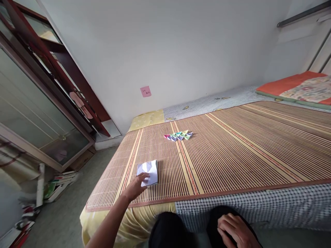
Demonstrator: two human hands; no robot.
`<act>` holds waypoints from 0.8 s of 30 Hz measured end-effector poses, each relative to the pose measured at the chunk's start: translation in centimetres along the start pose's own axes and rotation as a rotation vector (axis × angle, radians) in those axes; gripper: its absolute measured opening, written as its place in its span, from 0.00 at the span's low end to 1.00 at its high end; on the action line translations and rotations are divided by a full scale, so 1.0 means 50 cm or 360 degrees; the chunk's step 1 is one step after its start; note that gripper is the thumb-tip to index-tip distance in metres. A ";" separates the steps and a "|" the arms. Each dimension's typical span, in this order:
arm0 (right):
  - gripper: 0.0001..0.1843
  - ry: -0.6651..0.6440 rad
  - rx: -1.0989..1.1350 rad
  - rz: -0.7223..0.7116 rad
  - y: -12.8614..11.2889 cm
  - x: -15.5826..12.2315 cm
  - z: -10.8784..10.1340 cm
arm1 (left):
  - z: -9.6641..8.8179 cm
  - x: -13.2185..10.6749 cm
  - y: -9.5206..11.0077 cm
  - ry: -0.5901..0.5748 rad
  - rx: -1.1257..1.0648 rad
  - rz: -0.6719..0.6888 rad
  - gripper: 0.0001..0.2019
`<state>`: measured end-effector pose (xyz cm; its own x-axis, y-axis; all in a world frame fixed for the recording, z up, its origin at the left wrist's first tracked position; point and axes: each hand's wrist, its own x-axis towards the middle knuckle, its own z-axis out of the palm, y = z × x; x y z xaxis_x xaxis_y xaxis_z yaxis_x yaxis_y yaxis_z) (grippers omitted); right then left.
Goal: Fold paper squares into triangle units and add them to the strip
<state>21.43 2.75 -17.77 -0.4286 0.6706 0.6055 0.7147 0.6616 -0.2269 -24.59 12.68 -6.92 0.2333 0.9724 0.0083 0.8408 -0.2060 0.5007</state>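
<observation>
My left hand (136, 186) reaches over the bamboo mat with its fingertips on a stack of pale lilac square paper (151, 169). The fingers and thumb are apart and lie on the near left part of the stack, not wrapped round it. My right hand (234, 230) rests on my right knee, fingers loosely bent and lying over the dark trouser leg, holding nothing I can see. Farther back on the mat, a cluster of small folded paper triangles (179, 136) in pink, green, yellow and lilac lies in rows.
The striped bamboo mat (232, 151) covers a bed against a white wall. A pink note (145, 91) is stuck to the wall. Folded orange and floral bedding (297, 86) lies far right. A glass-panelled door (38, 110) and books (60, 186) are on the left.
</observation>
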 end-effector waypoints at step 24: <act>0.10 -0.0016 0.0176 0.0077 -0.024 0.035 -0.034 | -0.037 0.017 -0.002 -0.0172 -0.0306 -0.0174 0.16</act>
<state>20.76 2.55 -15.14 -0.4008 0.7056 0.5844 0.6698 0.6608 -0.3386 -25.38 13.71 -5.35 0.2060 0.9681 -0.1425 0.7580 -0.0658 0.6490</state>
